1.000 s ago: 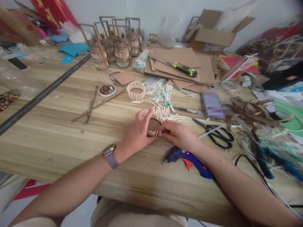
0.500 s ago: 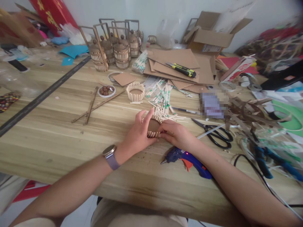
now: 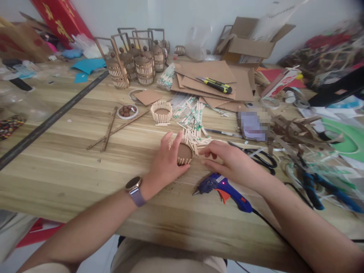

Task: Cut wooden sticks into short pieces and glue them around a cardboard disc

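My left hand (image 3: 167,163), wearing a watch at the wrist, curves around a round brown cardboard base (image 3: 186,151) edged with short upright wooden sticks. Its thumb presses the near side, and part of the rim is hidden by the fingers. Just right of this piece, my right hand (image 3: 220,157) is apart from it with thumb and fingers separated; nothing shows between them. Loose wooden sticks (image 3: 195,140) lie heaped behind both hands. A blue glue gun (image 3: 224,187) with an orange trigger and a lit red light rests below my right hand.
Behind stand a stick-walled cup (image 3: 161,112), a dish of brown beads (image 3: 127,111) and several lidded stick containers (image 3: 144,70). Black scissors (image 3: 264,159), a utility knife (image 3: 216,85) on cardboard sheets (image 3: 204,72), and blue-handled pliers (image 3: 311,189) are around the right side.
My right hand has let go of the stick-edged base and moved right, its fingers parting. My left hand stays on the base. The view has shifted slightly.
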A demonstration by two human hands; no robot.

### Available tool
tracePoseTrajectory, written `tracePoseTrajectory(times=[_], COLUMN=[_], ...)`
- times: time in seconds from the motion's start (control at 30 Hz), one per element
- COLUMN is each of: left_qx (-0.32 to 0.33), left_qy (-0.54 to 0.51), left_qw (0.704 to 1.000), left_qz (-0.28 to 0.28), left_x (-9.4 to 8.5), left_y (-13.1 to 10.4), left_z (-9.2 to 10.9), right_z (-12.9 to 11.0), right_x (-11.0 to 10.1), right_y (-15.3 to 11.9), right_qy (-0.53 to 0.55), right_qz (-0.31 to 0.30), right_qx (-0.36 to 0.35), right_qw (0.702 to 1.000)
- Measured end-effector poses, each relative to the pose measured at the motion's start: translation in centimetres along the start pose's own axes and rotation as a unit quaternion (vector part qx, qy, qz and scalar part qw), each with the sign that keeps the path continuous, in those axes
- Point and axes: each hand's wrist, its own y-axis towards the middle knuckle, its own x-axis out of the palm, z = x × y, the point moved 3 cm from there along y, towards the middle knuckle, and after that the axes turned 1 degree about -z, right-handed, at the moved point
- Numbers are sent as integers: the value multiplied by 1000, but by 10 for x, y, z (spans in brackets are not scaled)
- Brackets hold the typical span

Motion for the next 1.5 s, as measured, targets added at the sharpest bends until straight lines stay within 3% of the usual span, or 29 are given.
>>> tracePoseTrajectory(times=[0.1, 0.2, 0.37, 0.5, 0.63, 0.8, 0.9, 0.97, 1.13, 1.3, 1.5], left_qx=[-15, -26, -22, -27, -36, -44, -51, -51, -35, -21, -21], left_qy=[-8, -17, -31, -45, -45, -58, -55, -52, -46, -42, -40], left_qw=[1000, 999, 999, 998, 998, 997, 997, 997, 998, 999, 999], left_qz=[-12, -21, -27, -28, -22, -16, -19, -23, -26, -26, -23], left_x=[-1, -1, 0, 1, 2, 3, 2, 2, 2, 1, 1], left_y=[-1, -2, -3, -3, -3, -3, -3, -3, -3, -4, -3], left_z=[0, -1, -3, -4, -4, -5, -6, -6, -6, -6, -5], right_z=[1, 10, 20, 17, 10, 8, 14, 19, 26, 30, 29], right_x=[-10, -5, 20, 26, 19, 7, 5, 7, 20, 35, 43], right_y=[-30, -62, -84, -87, -93, -97, -94, -90, -66, -57, -64], right_qy=[-40, -62, -52, -26, -1, 81, 165, 206, 321, 322, 209], right_qz=[-77, -132, -122, -110, -95, 40, 126, 151, 105, 78, 36], right_qx=[64, 163, 206, 211, 232, 210, 230, 252, 240, 252, 201], right_qw=[994, 976, 969, 971, 968, 973, 951, 933, 910, 909, 956])
